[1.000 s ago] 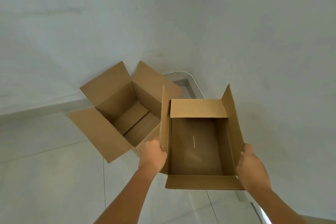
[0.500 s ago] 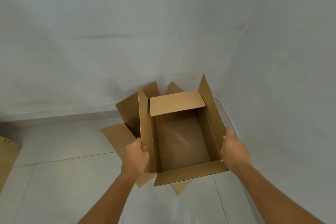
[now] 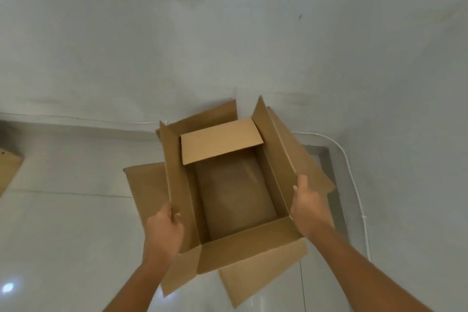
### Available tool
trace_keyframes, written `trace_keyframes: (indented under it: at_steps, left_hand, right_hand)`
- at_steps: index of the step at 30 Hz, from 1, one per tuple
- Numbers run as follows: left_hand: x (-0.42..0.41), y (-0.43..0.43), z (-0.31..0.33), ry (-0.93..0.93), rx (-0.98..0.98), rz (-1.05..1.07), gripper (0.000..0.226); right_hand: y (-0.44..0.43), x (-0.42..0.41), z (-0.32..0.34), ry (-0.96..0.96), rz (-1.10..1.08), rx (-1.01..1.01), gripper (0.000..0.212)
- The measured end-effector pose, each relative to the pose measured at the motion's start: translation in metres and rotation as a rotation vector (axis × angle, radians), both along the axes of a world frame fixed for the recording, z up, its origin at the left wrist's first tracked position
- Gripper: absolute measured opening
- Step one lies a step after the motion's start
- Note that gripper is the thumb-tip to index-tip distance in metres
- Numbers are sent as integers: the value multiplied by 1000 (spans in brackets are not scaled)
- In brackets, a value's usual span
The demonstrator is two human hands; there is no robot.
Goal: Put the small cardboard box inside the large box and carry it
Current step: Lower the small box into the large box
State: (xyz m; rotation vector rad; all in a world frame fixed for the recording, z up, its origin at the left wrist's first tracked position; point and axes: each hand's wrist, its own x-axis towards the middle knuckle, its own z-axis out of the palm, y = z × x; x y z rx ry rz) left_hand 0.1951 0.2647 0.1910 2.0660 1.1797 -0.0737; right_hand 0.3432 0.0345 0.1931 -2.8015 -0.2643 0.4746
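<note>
The small cardboard box [image 3: 233, 195] is open at the top, its flaps raised, and I hold it directly over the large box. My left hand [image 3: 164, 228] grips its left flap and wall. My right hand [image 3: 307, 206] grips its right flap and wall. Of the large cardboard box [image 3: 145, 185] on the floor only the spread flaps show around the small box: left, far, right and near. Its inside is hidden, so I cannot tell whether the small box sits in it or hangs above it.
White walls meet in a corner just behind the boxes. A white cable [image 3: 354, 185] runs along the right wall down to the floor. Another piece of cardboard [image 3: 7, 170] lies at the left edge. The floor is glossy pale tile.
I have carried the small box to the left, from beside the large box to right over it. The large box is now almost wholly covered.
</note>
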Motion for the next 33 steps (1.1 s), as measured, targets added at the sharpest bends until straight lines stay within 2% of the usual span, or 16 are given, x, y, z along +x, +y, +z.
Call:
trace_keyframes:
  at_steps: [3, 7, 12, 24, 28, 31, 33]
  left_hand:
    - [1, -5, -27, 21, -8, 91, 18]
    - [5, -10, -53, 56, -19, 128, 23]
    - [14, -8, -90, 99, -31, 122, 32]
    - [35, 4, -162, 154, -7, 113, 32]
    - [41, -5, -174, 171, -41, 73, 44]
    - [40, -13, -179, 116, -109, 19, 51]
    - [39, -19, -180, 108, -123, -30, 55]
  right_hand:
    - [13, 23, -25, 1, 95, -4, 27]
    - [20, 39, -60, 3, 181, -17, 21]
    - [22, 46, -109, 36, 184, -42, 22]
    - [38, 60, -182, 48, 207, -27, 25]
    - [41, 58, -195, 113, 189, -110, 39]
    - [41, 57, -202, 191, 212, -170, 55]
    - [38, 56, -204, 225, 221, -156, 62]
